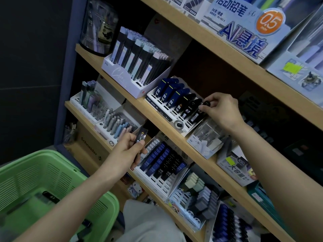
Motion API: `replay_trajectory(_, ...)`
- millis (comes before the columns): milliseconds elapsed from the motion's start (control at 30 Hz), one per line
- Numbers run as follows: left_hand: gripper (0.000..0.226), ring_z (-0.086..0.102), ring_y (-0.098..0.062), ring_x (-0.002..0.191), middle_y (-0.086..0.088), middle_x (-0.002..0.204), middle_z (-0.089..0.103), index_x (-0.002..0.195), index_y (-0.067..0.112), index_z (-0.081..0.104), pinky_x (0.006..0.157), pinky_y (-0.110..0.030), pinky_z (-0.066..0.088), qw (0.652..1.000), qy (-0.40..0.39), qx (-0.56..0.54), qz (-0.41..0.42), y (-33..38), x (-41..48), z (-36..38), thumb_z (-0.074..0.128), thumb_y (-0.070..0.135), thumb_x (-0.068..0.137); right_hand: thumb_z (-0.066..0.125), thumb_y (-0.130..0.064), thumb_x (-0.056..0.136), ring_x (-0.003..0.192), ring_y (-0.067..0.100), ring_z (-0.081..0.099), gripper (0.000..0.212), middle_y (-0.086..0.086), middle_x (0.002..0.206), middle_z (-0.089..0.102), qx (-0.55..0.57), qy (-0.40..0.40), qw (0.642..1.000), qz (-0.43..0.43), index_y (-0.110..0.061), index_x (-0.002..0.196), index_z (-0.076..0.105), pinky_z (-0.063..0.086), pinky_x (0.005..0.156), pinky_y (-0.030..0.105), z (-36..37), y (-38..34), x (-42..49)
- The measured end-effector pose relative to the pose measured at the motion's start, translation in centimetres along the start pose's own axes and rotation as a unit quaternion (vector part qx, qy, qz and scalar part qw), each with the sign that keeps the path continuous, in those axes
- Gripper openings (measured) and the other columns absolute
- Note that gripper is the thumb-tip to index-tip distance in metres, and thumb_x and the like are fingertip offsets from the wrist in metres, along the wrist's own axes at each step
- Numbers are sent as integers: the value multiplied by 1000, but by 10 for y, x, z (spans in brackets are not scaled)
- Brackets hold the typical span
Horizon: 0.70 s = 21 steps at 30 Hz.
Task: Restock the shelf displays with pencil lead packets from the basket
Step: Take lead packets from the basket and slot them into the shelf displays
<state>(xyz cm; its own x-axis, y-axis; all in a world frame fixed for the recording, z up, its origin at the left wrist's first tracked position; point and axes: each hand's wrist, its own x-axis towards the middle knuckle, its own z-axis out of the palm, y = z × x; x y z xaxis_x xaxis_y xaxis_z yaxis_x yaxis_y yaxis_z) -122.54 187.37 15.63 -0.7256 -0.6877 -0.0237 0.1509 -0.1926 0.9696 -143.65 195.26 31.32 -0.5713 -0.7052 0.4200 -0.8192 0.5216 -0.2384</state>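
Right hand (220, 109) fingers pinch black packet (195, 118) — left hand (127, 151) clamps blurred packet (140, 135).

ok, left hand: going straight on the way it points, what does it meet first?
Likely the wooden shelf edge below the white tray of lead tubes; depth is unclear, so left hand and its packet might clear it.

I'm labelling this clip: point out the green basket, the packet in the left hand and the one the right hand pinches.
Green basket (26, 179): head view, slatted side wall.
Spare packet (142, 132) in left hand (125, 151): head view, printed upper end.
Black packet (196, 117) pinched by right hand (222, 109): head view, body below cap.
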Motion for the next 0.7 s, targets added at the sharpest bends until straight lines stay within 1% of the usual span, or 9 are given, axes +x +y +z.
replay_trajectory(67, 13, 44, -7, 43, -5, 72, 62, 87, 8, 45, 43, -20, 37, 1000, 3, -10, -2, -1, 1, 0, 46, 14, 98, 72, -23, 84, 66, 9, 52, 14, 1, 76, 57, -34, -32, 999, -3, -20, 94, 62, 41, 55, 17, -1, 3, 2)
replay_trajectory(133, 12, 44, -7, 42, -3, 71, 62, 86, 9, 45, 42, -20, 37, 1000, 2, -13, -3, -1, 1, 0, 47, 13, 98, 70, -26, 85, 69, 10, 51, 15, 0, 80, 57, -61, -47, 997, -7, -21, 96, 62, 39, 55, 19, 1, 6, 3)
replay_trajectory(233, 12, 45, -6, 41, -4, 72, 62, 87, 8, 46, 43, -20, 38, 1000, 0, -10, -4, 0, 0, 0, 47, 13, 98, 68, -24, 87, 75, 10, 52, 16, 2, 87, 59, -54, -18, 998, -24, -19, 100, 63, 39, 59, 14, 6, 9, 2)
replay_trajectory(300, 11, 45, -6, 41, -3, 73, 62, 88, 8, 46, 44, -21, 38, 1000, 1, -11, -7, -1, 0, 0, 47, 13, 98, 65, -19, 89, 80, 11, 56, 18, 3, 94, 61, -31, 12, 999, -34, -14, 106, 63, 43, 66, 12, 9, 7, -1)
replay_trajectory(367, 11, 45, -6, 42, -4, 73, 62, 89, 8, 46, 44, -21, 38, 1000, 0, -8, -10, -2, 1, 0, 47, 13, 98, 63, -14, 90, 83, 14, 61, 15, 5, 95, 63, -3, 25, 999, -32, -10, 105, 62, 52, 75, 21, 9, 6, -1)
replay_trajectory(400, 11, 45, -6, 42, -4, 74, 62, 88, 9, 46, 44, -21, 38, 1000, 0, -7, -11, -2, 1, 0, 47, 13, 98, 63, -13, 90, 82, 16, 63, 12, 6, 93, 64, 4, 22, 999, -29, -11, 102, 63, 54, 76, 25, 8, 6, -1)
replay_trajectory(467, 11, 45, -6, 41, -4, 73, 63, 88, 9, 46, 43, -20, 38, 1000, -1, -8, -12, -3, 2, 0, 47, 13, 98, 65, -15, 89, 82, 15, 62, 9, 5, 91, 64, -23, 16, 999, -34, -12, 98, 65, 54, 76, 27, 5, 7, 1)
replay_trajectory(567, 12, 45, -6, 41, 1, 64, 62, 88, 7, 46, 43, -20, 39, 1000, 1, -10, -14, -3, 2, 0, 47, 13, 98, 67, -20, 88, 86, 17, 59, 10, 4, 98, 61, -105, 2, 993, -53, -14, 95, 67, 53, 77, 34, 4, 8, 2)
replay_trajectory(700, 13, 45, -7, 40, 2, 56, 60, 89, 5, 47, 44, -20, 40, 1000, -2, -5, -16, -3, 2, 0, 47, 14, 98, 67, -23, 87, 84, 17, 60, 11, 3, 94, 64, -119, -6, 992, -45, -15, 95, 69, 54, 76, 39, 3, 8, 0)
